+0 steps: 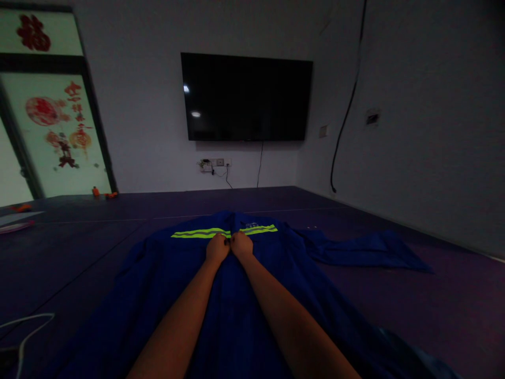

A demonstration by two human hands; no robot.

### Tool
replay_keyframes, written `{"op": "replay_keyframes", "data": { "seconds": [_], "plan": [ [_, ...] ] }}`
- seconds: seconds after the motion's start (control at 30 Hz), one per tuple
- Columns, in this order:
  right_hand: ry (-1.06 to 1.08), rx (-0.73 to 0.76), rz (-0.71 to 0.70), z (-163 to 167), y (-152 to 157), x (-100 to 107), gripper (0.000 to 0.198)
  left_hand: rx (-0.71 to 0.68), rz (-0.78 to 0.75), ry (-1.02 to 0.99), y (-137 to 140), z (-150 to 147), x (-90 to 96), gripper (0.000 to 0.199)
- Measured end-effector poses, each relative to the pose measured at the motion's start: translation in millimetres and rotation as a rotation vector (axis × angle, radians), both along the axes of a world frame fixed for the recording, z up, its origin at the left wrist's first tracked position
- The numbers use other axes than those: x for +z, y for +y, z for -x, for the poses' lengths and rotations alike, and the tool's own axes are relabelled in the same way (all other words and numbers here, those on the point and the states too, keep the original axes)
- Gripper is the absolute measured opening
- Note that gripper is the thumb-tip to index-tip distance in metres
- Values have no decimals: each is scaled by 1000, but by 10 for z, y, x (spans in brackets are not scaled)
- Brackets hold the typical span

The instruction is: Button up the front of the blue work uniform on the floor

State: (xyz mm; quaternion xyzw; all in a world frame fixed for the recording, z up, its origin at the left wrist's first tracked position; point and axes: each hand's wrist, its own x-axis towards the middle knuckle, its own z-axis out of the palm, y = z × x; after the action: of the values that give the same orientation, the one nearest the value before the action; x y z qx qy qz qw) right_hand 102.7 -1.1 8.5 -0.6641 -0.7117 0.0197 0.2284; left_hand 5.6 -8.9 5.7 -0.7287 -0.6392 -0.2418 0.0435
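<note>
A blue work jacket (272,273) with a yellow-green reflective stripe across the chest lies spread out, front side up. Its right-hand sleeve stretches out to the side over the purple surface. My left hand (218,248) is closed at the jacket's front opening, just below the stripe. Right beside it, my right hand (241,246) is closed on the other edge of the same opening. Both hands pinch the jacket's front near the middle, knuckles almost touching. Whatever fastener may lie between the fingers is hidden.
The purple surface (394,295) reaches to the walls. A television (248,97) hangs ahead above wall sockets. A black cable (347,110) dangles at right. At left are a white cable (37,316), small orange items (96,191) and a decorated glass door (59,126).
</note>
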Motion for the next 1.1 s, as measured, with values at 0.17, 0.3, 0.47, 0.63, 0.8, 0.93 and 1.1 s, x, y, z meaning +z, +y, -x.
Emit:
{"op": "replay_keyframes", "data": {
  "seconds": [0.17, 0.3, 0.47, 0.63, 0.8, 0.93, 1.1],
  "plan": [
    [5, 1, 2, -5, 18, -9, 27, 15, -5, -6, -9, -4, 20, 21],
    [-6, -3, -2, -5, 21, -9, 28, 12, 9, -9, -23, -7, 36, 22],
    [-19, -1, -7, -6, 11, -7, 28, -5, -12, 4, -17, -2, 19, 22],
    [-17, -14, -15, -2, 15, -20, 29, -9, -2, 0, 3, 1, -1, 23],
    [-20, -11, -9, 4, 29, -25, 29, -4, 0, -11, 8, -3, -1, 23],
    [-23, -18, -2, 9, 30, -23, 29, 9, 13, -19, 12, -7, 2, 23],
    [-22, -7, -9, 5, 20, -20, 28, 3, -3, -10, 6, -8, 8, 22]
  ]
}}
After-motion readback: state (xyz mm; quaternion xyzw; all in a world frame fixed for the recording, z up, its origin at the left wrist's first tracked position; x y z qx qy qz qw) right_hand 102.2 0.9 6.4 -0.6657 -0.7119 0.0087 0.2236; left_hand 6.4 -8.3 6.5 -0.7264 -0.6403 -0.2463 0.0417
